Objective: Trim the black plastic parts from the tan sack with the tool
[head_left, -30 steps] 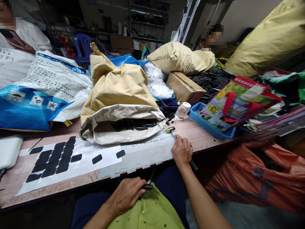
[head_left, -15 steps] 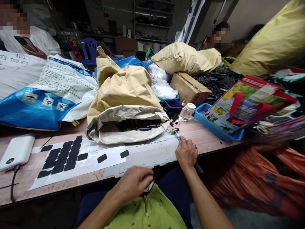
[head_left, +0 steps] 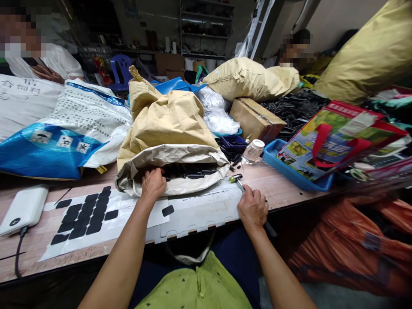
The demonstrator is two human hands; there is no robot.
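Observation:
My left hand [head_left: 153,185] reaches into the mouth of a yellow woven sack [head_left: 174,113] with a pale turned-back rim. Its fingers look slightly apart beside slim black plastic pieces [head_left: 195,175] inside; the fingertips are partly hidden. On the right, my right hand [head_left: 253,207] is closed round the handle of a small hammer [head_left: 236,178], resting at the table edge. The hammer head is yellowish-green and black. Between my hands lies a flat grey-white board [head_left: 196,214]. Left of it, a white sheet [head_left: 128,210] bears rows of black rounded patches [head_left: 86,212].
A white power bank [head_left: 24,210] with a cable sits at the left. Right of the sack stand an upturned clear cup [head_left: 253,151], a cardboard box [head_left: 257,120] and a blue basket [head_left: 299,178] under a printed bag [head_left: 331,137]. Two other people are across the table.
My left hand has moved from my lap, forward and left, into the sack's mouth. My right hand stays on the hammer.

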